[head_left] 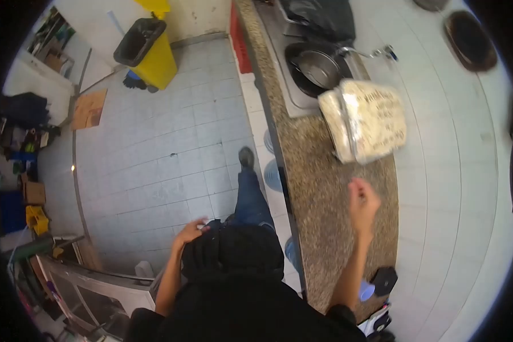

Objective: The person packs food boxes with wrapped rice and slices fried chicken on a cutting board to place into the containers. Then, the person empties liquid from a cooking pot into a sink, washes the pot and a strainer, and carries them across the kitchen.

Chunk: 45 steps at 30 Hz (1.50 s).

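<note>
My left hand (192, 231) hangs beside the black bag or cloth at my waist (233, 251), its fingers apart and holding nothing that I can see. Over the granite counter (319, 199) is my right hand (363, 202), slightly blurred, with loosely curled fingers and a small gap between them; nothing shows in it. Just beyond its fingertips, apart from them, a clear plastic package with pale contents and dark print (373, 122) lies on the counter near the sink edge.
A metal sink (296, 108) holds a dark pan and a metal bowl (319, 68) beneath a wall tap (376, 52). Near my right forearm are a blue cup (366, 290) and a black object (385, 280). Blue water jugs (272, 175) stand under the counter. A yellow bin (157, 62) stands ahead left.
</note>
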### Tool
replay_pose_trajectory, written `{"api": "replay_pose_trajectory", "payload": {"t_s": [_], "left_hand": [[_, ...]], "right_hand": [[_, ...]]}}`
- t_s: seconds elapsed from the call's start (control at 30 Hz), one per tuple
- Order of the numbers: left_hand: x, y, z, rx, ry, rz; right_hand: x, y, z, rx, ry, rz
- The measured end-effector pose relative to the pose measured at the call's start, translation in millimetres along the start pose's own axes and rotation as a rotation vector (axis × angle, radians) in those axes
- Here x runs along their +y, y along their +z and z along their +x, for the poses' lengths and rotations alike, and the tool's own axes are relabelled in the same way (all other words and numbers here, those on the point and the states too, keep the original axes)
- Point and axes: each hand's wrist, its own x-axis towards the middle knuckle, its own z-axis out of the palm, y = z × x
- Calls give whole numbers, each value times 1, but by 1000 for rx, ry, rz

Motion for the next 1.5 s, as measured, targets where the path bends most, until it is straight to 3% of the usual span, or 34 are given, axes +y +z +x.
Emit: {"api": "replay_pose_trajectory", "payload": {"t_s": [0.03, 0.07, 0.1, 0.13, 0.2, 0.23, 0.27, 0.3, 0.33, 0.37, 0.47, 0.53, 0.57, 0.63, 0.7, 0.77, 0.83, 0.97, 1.07, 1.17, 1.37, 1.43, 1.47, 1.5], "left_hand": [[-23, -6, 14, 23, -11, -17], [-49, -19, 29, -120, 155, -114], [-57, -32, 40, -261, 322, -207], [-35, -47, 47, -237, 310, -208], [36, -77, 56, -313, -19, -235], [32, -92, 83, -304, -35, -236], [8, -102, 117, -286, 67, -18], [-5, -107, 127, -281, 156, 190], [50, -121, 123, -221, -75, 184], [116, -136, 125, -158, -301, 185], [161, -160, 143, -61, -237, 401], [231, -171, 146, 62, -277, 410], [245, -173, 158, 58, -295, 409], [272, -177, 182, 127, -78, 496], [321, -177, 214, 177, 135, 369], [376, -175, 248, 173, 150, 293], [418, -171, 286, 189, 436, 322], [489, -159, 354, 106, 651, 335], [530, -144, 385, 124, 682, 317], [551, -131, 388, 162, 648, 174], [529, -110, 385, 188, 673, 107], [517, -105, 389, 168, 665, 112], [510, -102, 395, 157, 623, 83], [507, -99, 397, 152, 579, 50]], "right_hand": [[5, 0, 44, -6, 6, -17], [14, 2, 89, -8, 13, -29], [30, 8, 139, 20, 3, -35], [46, 15, 189, 51, 1, -41], [69, 28, 291, 130, -82, -190], [114, 35, 346, 221, -225, -359], [160, 43, 394, 303, -362, -531], [182, 52, 429, 374, -243, -736], [203, 61, 454, 439, -125, -944], [223, 63, 469, 402, -116, -943], [269, 70, 525, 300, -47, -1176], [292, 75, 542, 287, 226, -1307], [295, 82, 547, 268, 224, -1303], [300, 82, 541, 358, 249, -1394], [289, 81, 540, 355, 305, -1371], [300, 81, 540, 345, 302, -1355], [299, 80, 537, 313, 293, -1337], [272, 84, 534, 258, 328, -1344], [273, 84, 539, 190, 471, -1142], [262, 85, 541, 173, 532, -943], [259, 83, 543, 129, 582, -938], [290, 84, 546, 92, 545, -950], [328, 81, 546, 100, 418, -997], [328, 81, 551, 49, 485, -1000]]}}
